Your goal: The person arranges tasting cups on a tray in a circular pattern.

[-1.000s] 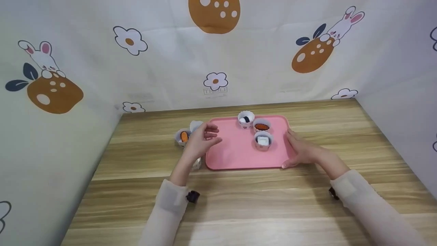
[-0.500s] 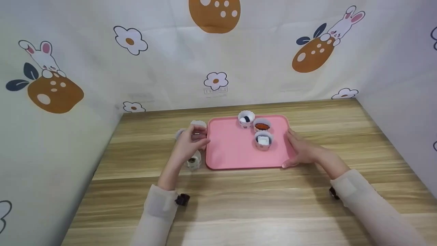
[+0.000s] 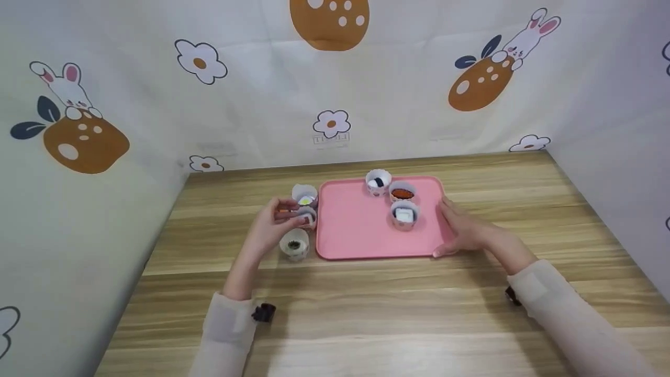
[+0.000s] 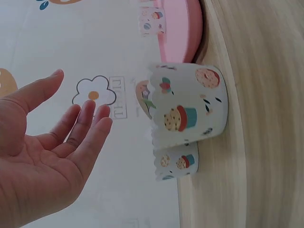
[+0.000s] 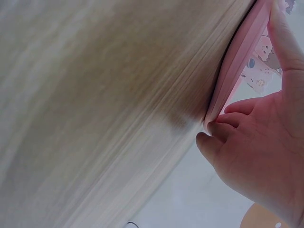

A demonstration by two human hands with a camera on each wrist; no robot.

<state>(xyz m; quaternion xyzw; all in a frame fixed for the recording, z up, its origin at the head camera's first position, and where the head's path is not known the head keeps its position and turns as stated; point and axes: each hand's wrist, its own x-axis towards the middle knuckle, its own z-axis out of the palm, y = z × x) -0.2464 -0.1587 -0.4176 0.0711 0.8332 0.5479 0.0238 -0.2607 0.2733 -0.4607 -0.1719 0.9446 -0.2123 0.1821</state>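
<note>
My left hand [image 3: 275,225] hovers over a group of paper baking cups left of a pink tray [image 3: 356,230]. Its fingers are loosely bent and hold nothing, as the left wrist view confirms. Beside its fingertips is a cup [image 3: 308,222] against the tray's left edge; a cup with a yellow and white piece [image 3: 305,195] stands behind, and one with a dark green piece [image 3: 294,246] in front. Something orange is mostly hidden by the fingers. My right hand [image 3: 466,230] grips the tray's right rim, thumb at the front corner, fingers bent against the edge [image 5: 232,71].
On the tray's right half stand three cups: one with a white, black-banded piece [image 3: 378,183], one with a red-orange piece [image 3: 402,194], one with a white block [image 3: 403,215]. The wooden table [image 3: 377,314] meets a patterned cloth [image 3: 261,115] behind.
My left hand has drawn back leftward from above the tray's left edge to over the cups, uncovering the front, middle and back ones. My right hand and the tray have stayed put.
</note>
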